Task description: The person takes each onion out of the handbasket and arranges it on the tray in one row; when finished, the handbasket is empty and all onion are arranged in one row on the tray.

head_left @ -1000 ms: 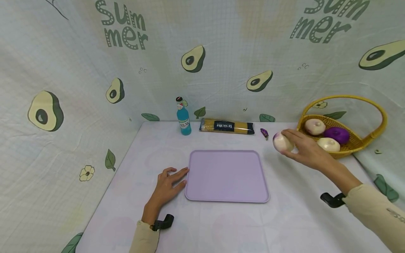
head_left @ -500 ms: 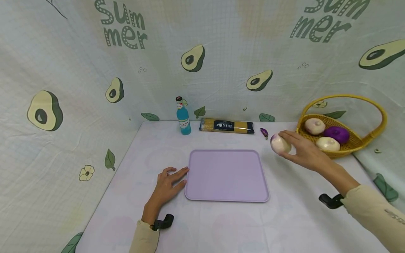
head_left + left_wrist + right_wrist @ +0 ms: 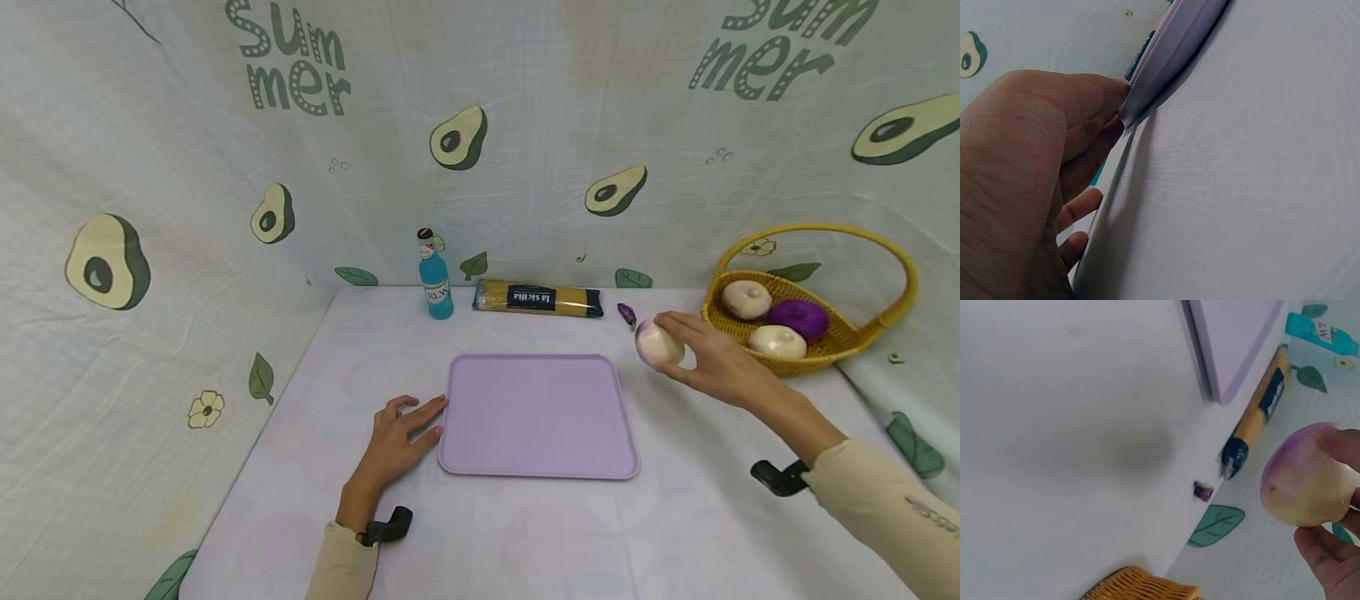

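Note:
My right hand (image 3: pixel 716 362) grips a round turnip (image 3: pixel 660 343), cream below with a purple blush on top, between thumb and fingers. It is held above the table, left of a yellow wicker basket (image 3: pixel 813 364). The right wrist view shows the turnip (image 3: pixel 1304 478) from close by, with part of the hand cut off by the frame. My left hand (image 3: pixel 401 437) rests at the left edge of a lilac tray (image 3: pixel 536 417). In the left wrist view, thumb and fingertips touch the corner of the tray's rim (image 3: pixel 1166 62), the fingers loosely bent.
Inside the basket lie a pinkish-white vegetable (image 3: pixel 747 300), a purple one (image 3: pixel 798 320) and a white one (image 3: pixel 778 342). Along the back edge stand a blue bottle (image 3: pixel 436 283), a spaghetti pack (image 3: pixel 537 299) and a small purple item (image 3: pixel 627 315). A patterned cloth (image 3: pixel 525 100) hangs behind.
My right hand has moved slightly left, carrying the turnip a little farther from the basket and closer to the tray. The left hand and tray have stayed put.

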Demonstrator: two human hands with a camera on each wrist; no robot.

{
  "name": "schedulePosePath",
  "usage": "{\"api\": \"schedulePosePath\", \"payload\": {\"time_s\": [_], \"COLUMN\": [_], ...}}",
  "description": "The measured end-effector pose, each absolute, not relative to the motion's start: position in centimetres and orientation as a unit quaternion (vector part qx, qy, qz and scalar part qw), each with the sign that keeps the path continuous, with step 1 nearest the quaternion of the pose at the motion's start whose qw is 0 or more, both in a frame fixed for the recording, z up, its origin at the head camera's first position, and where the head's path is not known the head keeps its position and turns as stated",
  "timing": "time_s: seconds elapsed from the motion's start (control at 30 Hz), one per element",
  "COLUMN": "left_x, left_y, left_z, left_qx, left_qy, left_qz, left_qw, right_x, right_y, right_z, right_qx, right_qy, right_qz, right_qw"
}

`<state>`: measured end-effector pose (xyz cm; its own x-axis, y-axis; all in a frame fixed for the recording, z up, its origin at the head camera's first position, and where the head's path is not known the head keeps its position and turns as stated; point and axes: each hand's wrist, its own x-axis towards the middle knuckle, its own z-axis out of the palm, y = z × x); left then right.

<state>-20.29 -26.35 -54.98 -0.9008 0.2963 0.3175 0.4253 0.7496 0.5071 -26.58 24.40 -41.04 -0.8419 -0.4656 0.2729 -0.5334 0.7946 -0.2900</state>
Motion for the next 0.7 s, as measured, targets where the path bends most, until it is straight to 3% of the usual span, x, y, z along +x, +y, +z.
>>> {"api": "schedulePosePath", "payload": {"time_s": [0.7], "left_x": [-20.25], "left_y": [-26.27], "left_z": [-54.94], "left_qx": [-0.189], "left_qy": [-0.929], "left_qz": [-0.299], "left_qw": [0.106], "right_x": [-26.5], "right_y": [23.72], "right_z": [-41.52], "right_qx": [0.276], "right_qy": [-0.94], "right_qz": [0.174], "right_qw": [0.095]}}
